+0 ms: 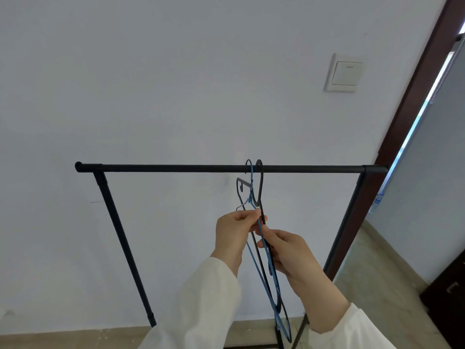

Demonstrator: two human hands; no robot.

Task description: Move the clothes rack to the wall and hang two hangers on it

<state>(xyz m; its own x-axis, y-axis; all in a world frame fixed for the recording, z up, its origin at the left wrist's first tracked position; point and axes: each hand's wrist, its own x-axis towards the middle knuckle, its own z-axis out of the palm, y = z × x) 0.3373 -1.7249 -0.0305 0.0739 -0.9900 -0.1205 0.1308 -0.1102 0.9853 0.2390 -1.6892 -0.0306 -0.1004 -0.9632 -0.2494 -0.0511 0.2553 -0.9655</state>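
Your clothes rack (176, 168) stands right against the pale wall (176, 71), its black top bar running level above your fingers. Two hangers have their hooks over that bar, side by side and right of its middle: a blue hanger (261, 263) and a black hanger (259, 190), both seen nearly edge-on and hanging down toward you.

Your left hand (232, 235) has its fingertips pinched shut on the blue hanger's wire just below the neck, thumb and forefinger meeting at the wire. Your right hand (292, 255) sits just under and to the right of those fingertips, its fingers curled closed around the frames lower down (which of the two it actually clamps I cannot tell, since the wires cross there). The two hands nearly touch.

Up and to the right of your fingers a light switch (345, 73) sits on the wall, and a dark door frame (412, 96) runs down the right side.
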